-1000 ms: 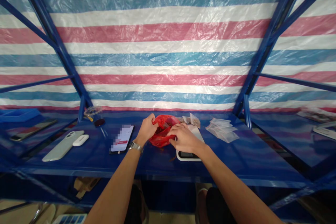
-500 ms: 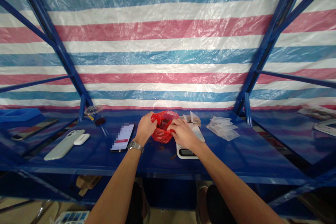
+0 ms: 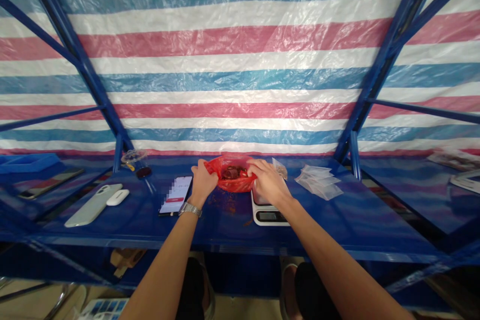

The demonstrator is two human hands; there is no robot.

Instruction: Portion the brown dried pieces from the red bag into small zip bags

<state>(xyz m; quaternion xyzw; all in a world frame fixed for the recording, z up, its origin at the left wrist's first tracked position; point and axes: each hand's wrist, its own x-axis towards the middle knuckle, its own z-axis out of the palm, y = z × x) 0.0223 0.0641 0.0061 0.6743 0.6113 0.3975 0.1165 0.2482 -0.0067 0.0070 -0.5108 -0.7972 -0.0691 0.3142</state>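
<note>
A red plastic bag (image 3: 233, 176) lies spread open on the blue shelf (image 3: 228, 230), with dark reddish-brown pieces (image 3: 231, 173) inside. My left hand (image 3: 202, 182) grips the bag's left edge. My right hand (image 3: 267, 182) pinches its right edge and hangs above a white digital kitchen scale (image 3: 268, 214), partly hiding the scale's top. Reddish crumbs and stains (image 3: 221, 202) mark the shelf just below the bag. A metal wristwatch (image 3: 190, 209) sits on my left wrist. A small clear packet (image 3: 279, 168) stands just beyond my right hand.
A smartphone (image 3: 175, 195) lies left of the bag, with a pale green phone case (image 3: 93, 205) and white earbud case (image 3: 117, 197) beyond it. Several small clear bags (image 3: 318, 183) lie right. Blue steel uprights and a striped tarp (image 3: 240, 80) stand behind.
My hands have pulled apart, spreading the bag's mouth wider and showing its contents. The bag has shifted toward the back of the shelf, and more of the scale shows.
</note>
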